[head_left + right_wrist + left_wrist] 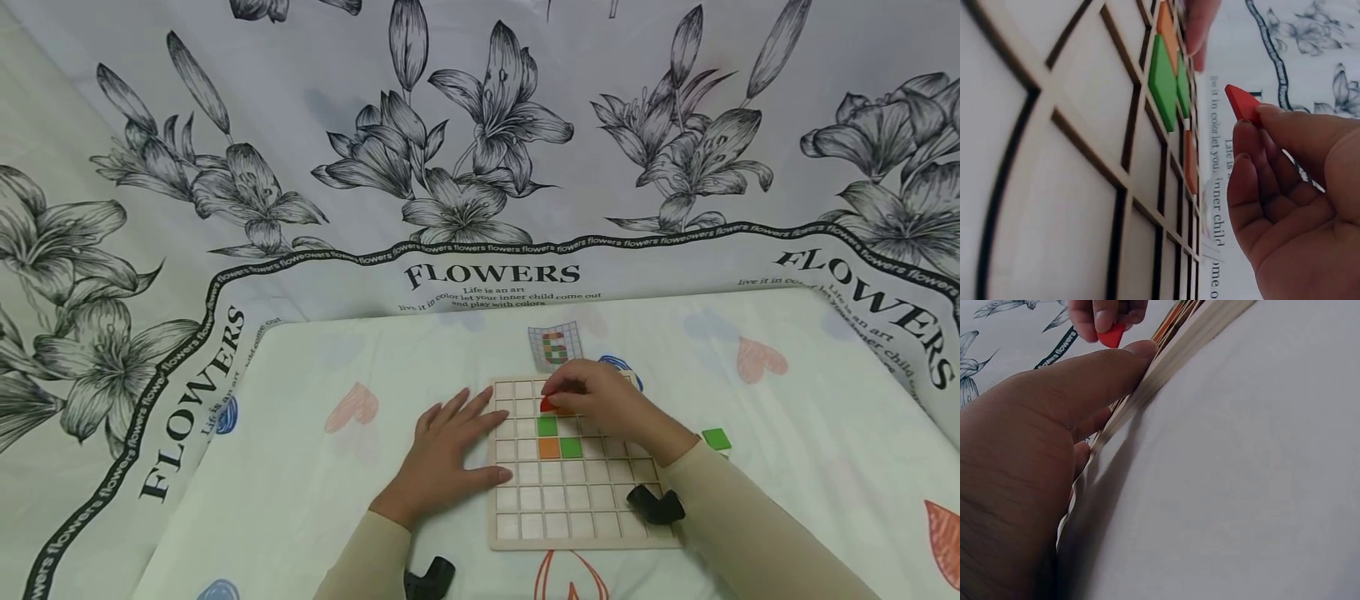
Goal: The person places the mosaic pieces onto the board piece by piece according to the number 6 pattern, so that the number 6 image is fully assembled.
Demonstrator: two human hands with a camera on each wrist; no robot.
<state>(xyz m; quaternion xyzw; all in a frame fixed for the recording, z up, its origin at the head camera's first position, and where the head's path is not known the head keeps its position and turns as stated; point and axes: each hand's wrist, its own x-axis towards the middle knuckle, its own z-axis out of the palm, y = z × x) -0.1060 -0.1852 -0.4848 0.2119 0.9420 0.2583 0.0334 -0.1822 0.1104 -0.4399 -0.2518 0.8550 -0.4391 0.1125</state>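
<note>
A wooden grid board [517, 525] lies on the table. Two green tiles, one of them near the middle [572, 447], and an orange tile [550, 448] sit in its cells; another orange tile [1191, 161] shows in the right wrist view. My right hand [603, 404] pinches a red tile [1243, 103] between thumb and index finger, above the upper part of the board and tilted. My left hand [453, 458], fingers spread, rests against the board's left side, thumb and fingertips touching its edge.
A small card [555, 346] with a coloured grid pattern lies behind the board. Right of the board, beside my right forearm, is a loose green tile [716, 438], with another piece partly showing below it. Black straps with dark devices [657, 505] are at my wrists.
</note>
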